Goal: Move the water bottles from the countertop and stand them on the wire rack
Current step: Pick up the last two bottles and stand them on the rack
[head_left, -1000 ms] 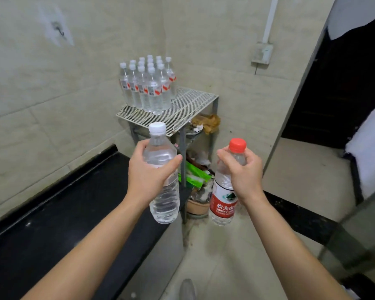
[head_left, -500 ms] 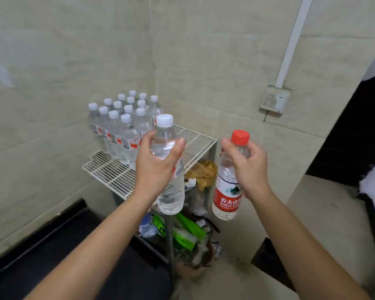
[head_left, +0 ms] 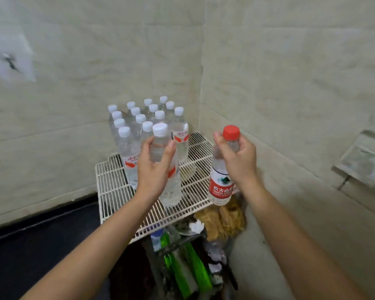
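My left hand (head_left: 154,167) grips a clear white-capped water bottle (head_left: 170,191) upright, its base just above the front half of the white wire rack (head_left: 113,191). In my right hand (head_left: 239,161) is a red-capped bottle with a red label (head_left: 220,185), held by the neck over the rack's right front edge. Several white-capped bottles (head_left: 128,148) stand packed together at the back of the rack, in the tiled corner.
The black countertop (head_left: 35,245) runs along the left wall up to the rack. Under the rack lie green packets (head_left: 195,269), a brown bag (head_left: 223,221) and other clutter. A wall box (head_left: 364,161) sticks out at right.
Both hands have carried their bottles forward to the rack, which now lies right beneath them. The view has closed in on the corner.
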Demonstrator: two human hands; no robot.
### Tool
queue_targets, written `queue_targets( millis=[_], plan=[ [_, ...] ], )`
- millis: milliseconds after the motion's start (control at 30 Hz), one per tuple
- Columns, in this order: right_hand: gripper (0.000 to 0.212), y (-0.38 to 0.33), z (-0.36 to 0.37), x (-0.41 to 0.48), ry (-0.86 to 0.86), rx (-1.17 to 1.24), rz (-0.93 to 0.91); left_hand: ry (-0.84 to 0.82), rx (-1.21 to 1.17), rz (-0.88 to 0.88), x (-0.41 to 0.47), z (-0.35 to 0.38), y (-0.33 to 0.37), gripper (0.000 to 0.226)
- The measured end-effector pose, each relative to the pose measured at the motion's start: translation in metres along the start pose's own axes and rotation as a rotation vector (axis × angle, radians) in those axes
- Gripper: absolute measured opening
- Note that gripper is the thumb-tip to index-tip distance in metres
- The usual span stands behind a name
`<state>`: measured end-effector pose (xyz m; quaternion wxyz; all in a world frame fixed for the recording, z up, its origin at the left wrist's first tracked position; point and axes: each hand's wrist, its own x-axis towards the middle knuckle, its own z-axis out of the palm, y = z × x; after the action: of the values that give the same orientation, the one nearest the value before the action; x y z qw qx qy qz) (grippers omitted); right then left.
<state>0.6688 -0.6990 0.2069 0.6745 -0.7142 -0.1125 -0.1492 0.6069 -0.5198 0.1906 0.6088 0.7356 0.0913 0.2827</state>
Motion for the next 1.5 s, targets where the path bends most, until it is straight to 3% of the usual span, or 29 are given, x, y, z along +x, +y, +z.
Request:
queue_targets(
  millis=[67, 167, 300, 500, 700, 867, 1067, 1267, 1500],
  plan=[
    [0.037, 0.016, -0.001, 0.031, -0.072, 0.010, -0.007, 0.052, 0.007, -0.024, 0.007, 0.019, -0.001, 0.031],
    [0.025, 0.036, 0.004, 0.058, -0.168, 0.043, 0.006, 0.093, -0.002, -0.067, 0.011, 0.035, -0.014, 0.048],
    [0.019, 0.063, 0.011, 0.072, -0.280, 0.060, 0.044, 0.106, 0.086, -0.083, 0.008, 0.043, -0.027, 0.041],
    [0.012, 0.074, 0.016, 0.081, -0.412, 0.014, 0.069, -0.113, 0.251, -0.091, 0.038, 0.024, -0.011, 0.035],
    [0.045, 0.058, -0.001, 0.086, -0.432, -0.269, -0.138, -0.201, 0.374, 0.076, 0.051, 0.004, -0.002, 0.040],
    [0.042, 0.056, -0.021, 0.087, -0.438, -0.421, -0.195, -0.304, 0.457, 0.142, 0.057, -0.008, -0.007, 0.051],
    [0.052, 0.046, -0.020, 0.101, -0.742, -0.582, -0.207, -0.256, 0.520, 0.148, 0.062, -0.002, -0.003, 0.037],
    [0.047, 0.037, -0.002, 0.132, -0.712, -0.627, -0.319, -0.273, 0.672, 0.212, 0.076, 0.019, 0.014, 0.034],
    [0.042, 0.037, 0.039, 0.168, -0.775, -0.573, -0.248, -0.231, 0.862, 0.233, 0.121, 0.027, 0.020, 0.040]
  ],
)
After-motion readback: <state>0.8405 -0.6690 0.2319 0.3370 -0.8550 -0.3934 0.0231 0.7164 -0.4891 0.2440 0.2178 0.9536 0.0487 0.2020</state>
